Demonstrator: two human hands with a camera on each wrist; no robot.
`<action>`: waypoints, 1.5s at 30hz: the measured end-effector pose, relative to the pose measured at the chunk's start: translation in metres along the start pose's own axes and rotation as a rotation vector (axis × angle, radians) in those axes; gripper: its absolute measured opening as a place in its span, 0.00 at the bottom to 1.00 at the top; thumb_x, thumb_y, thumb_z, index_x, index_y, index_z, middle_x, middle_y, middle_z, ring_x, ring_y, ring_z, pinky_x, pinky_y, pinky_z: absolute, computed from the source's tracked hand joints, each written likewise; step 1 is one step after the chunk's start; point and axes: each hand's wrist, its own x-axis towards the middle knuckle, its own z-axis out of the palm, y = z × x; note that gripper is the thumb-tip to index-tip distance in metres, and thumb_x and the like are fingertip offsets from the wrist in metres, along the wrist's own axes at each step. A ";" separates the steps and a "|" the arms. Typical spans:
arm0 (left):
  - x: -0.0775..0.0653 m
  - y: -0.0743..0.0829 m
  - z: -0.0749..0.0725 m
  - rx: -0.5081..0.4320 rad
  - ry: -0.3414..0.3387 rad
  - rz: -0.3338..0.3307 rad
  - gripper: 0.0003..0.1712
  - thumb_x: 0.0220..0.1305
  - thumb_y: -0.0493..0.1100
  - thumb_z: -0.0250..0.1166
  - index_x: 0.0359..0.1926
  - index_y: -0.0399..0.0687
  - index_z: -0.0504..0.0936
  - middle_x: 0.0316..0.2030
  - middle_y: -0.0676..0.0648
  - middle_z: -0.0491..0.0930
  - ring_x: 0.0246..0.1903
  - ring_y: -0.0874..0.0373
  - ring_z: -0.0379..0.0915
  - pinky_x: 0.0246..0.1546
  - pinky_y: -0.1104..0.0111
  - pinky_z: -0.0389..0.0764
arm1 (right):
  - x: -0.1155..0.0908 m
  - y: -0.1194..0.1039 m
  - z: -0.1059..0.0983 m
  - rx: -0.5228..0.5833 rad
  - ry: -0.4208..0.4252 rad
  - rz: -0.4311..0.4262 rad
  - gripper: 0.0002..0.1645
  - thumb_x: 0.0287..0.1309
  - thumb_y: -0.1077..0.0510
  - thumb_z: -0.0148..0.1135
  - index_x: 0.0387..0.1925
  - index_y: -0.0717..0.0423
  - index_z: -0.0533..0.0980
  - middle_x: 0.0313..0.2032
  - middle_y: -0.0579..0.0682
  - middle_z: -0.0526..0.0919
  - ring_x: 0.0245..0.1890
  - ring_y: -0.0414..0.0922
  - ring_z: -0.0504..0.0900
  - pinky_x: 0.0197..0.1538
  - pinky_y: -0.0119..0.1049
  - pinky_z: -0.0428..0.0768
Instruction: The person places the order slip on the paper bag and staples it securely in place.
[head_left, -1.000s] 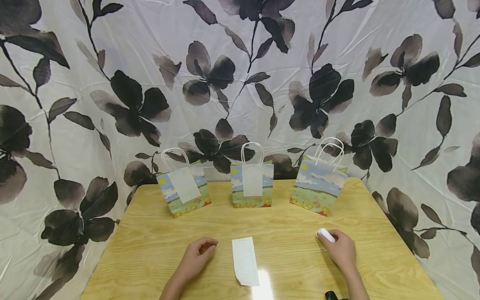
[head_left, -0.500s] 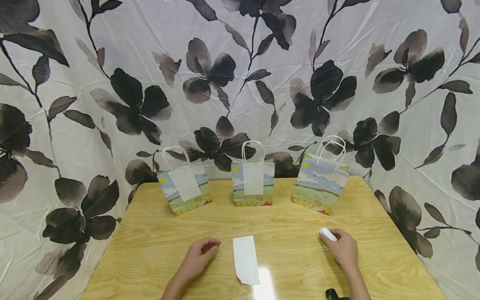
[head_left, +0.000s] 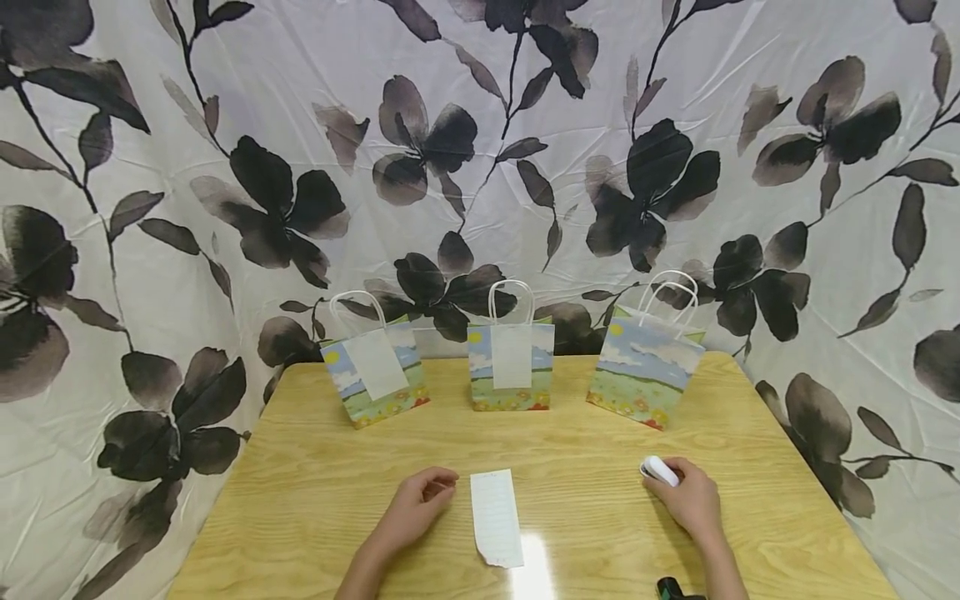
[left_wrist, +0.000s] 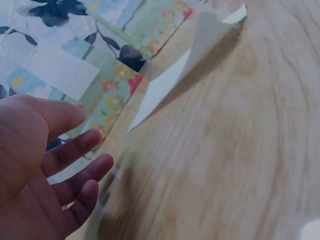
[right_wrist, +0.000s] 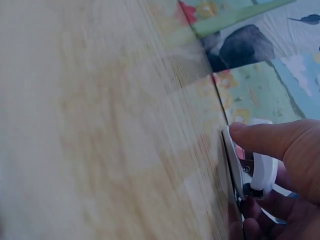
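My left hand is just left of a white lined paper slip with a torn lower edge, its fingers loosely bent and nothing in them. In the left wrist view the slip curls up off the wood at its far end. On the right side of the table, my right hand grips a small white stapler. The right wrist view has the thumb along the stapler and the other fingers partly hidden behind it.
Three paper gift bags with meadow prints stand along the back of the wooden table: a left bag and a middle bag, each with a white paper on its front, and a plain-fronted right bag. A black object lies by the right forearm.
My left hand has shifted right, closer to the paper slip. The right hand keeps its grip on the stapler in nearly the same spot. The head view has shifted slightly.
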 end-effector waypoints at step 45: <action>0.034 -0.006 0.041 0.347 0.226 -0.035 0.23 0.46 0.55 0.79 0.40 0.47 0.88 0.29 0.58 0.77 0.30 0.64 0.71 0.30 0.68 0.74 | -0.002 0.000 -0.004 0.037 -0.011 -0.017 0.25 0.60 0.56 0.67 0.52 0.69 0.75 0.47 0.66 0.80 0.44 0.58 0.79 0.43 0.51 0.76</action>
